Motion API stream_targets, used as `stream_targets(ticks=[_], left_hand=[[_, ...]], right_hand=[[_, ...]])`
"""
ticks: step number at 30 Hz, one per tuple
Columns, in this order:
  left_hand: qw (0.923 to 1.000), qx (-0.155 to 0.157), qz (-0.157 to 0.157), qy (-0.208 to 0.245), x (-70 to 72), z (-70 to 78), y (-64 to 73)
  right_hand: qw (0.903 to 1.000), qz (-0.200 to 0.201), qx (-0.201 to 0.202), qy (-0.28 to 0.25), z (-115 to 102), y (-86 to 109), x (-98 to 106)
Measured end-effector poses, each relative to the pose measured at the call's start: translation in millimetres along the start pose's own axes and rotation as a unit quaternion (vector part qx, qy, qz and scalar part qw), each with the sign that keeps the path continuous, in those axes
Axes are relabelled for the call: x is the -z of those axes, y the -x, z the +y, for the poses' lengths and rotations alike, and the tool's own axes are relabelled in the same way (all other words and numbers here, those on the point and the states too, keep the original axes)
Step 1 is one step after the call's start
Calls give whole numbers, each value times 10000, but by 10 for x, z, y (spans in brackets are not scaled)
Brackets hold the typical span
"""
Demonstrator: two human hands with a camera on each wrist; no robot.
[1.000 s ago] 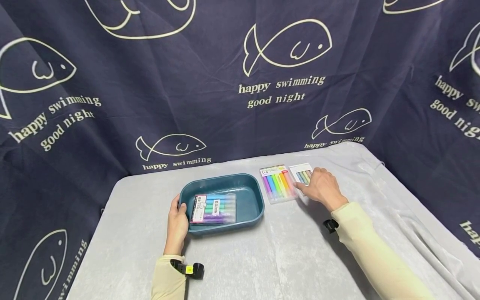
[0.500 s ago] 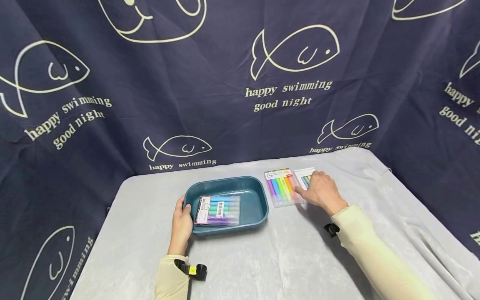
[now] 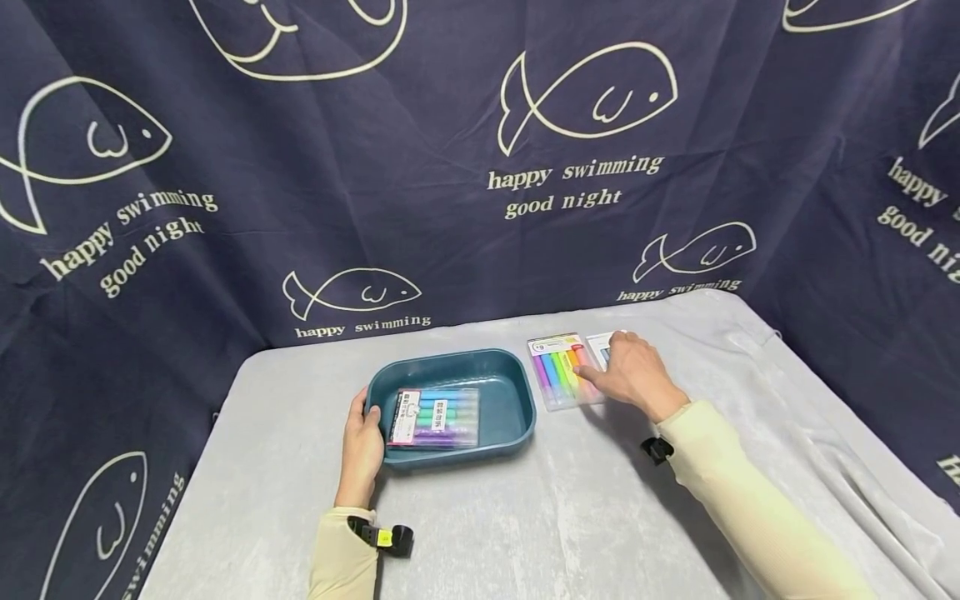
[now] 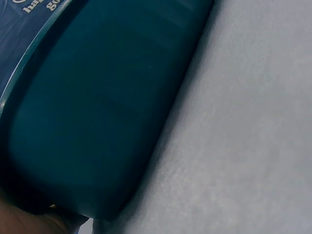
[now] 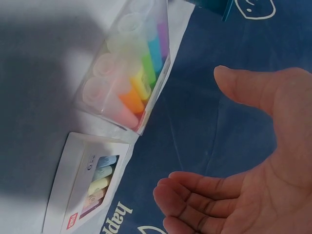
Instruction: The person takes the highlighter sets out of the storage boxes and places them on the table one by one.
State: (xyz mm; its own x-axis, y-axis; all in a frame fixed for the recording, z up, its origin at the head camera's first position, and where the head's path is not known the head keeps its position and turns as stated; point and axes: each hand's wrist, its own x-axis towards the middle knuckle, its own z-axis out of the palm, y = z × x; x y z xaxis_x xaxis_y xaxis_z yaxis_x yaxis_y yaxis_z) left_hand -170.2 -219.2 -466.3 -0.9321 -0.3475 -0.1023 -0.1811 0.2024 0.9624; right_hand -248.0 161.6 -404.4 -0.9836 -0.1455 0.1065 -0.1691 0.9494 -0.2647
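Observation:
My left hand [image 3: 362, 450] grips the left end of a teal plastic bin [image 3: 508, 408], thumb over the rim and fingers outside. In the left wrist view, the bin's outer wall [image 4: 97, 107] fills much of the frame. A clear pack of blue, green and purple markers [image 3: 438, 417] lies in the bin. My right hand [image 3: 636, 373] hovers over two packs, thumb and fingers spread apart with nothing between them. Nearest its thumb is a clear case of rainbow highlighters [image 5: 129, 73]. Beside that case lies a white windowed box [image 5: 70, 180] of pastel pens, partly covered by the hand in the head view.
A grey-white cloth covers the table [image 3: 480, 525], with folds along its right side. Dark blue curtains [image 3: 450, 208] with fish drawings rise behind the table and on both sides.
My right hand has shifted slightly left, its thumb now overlapping the highlighter case in the head view. The head view has shifted a little; the left hand stays on the bin.

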Motion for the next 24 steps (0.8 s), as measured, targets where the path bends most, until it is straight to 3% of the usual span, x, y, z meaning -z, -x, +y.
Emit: stream_targets(ticks=[13,24], left_hand=[[10000,-19,17,38,4,0,1],[10000,-48,12,15,8,-5,3]], right_hand=[[9992,309,194,-168,-82,-2,49],[9991,289,256,-183,-157,-20,66]])
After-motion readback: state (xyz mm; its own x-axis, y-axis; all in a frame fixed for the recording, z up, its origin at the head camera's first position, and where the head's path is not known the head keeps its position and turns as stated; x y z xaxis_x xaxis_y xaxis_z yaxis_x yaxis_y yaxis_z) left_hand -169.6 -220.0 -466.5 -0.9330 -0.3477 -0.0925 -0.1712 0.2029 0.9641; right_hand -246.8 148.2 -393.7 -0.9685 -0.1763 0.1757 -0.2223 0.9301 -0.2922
